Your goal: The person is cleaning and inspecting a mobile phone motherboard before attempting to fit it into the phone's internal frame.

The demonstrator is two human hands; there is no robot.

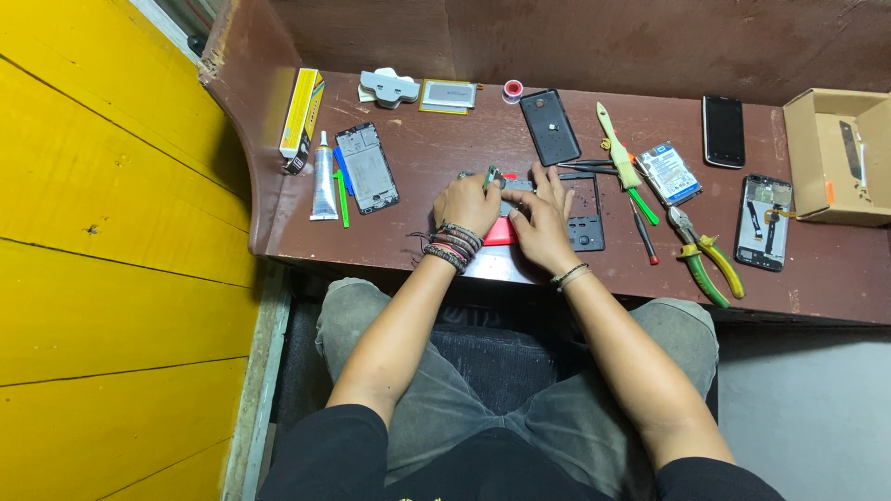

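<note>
Both forearms reach forward from the lap and meet at the front middle of the dark red-brown wooden worktop (418,167). Left hand (469,204), beaded bracelets on the wrist, is curled palm down, fingers pinching a small green-grey circuit part (493,177). Right hand (541,218), thin bands on the wrist, lies flat with fingers spread and pressed onto the opened dark phone frame (587,215), holding it down; not closed around anything. The frame sits on a red flat pad (499,234) and a silvery plate (497,266) at the worktop's front edge.

Left of the phone frame: white glue tube (323,178), green stick (342,198), bare phone chassis (367,168), yellow box (303,114). Right of the frame: black tweezers (583,168), yellow-handled brush (616,148), red-tipped screwdriver (643,234), green-yellow-handled pliers (703,255), silver hard drive (668,173). Far right: cardboard box (835,158).
</note>
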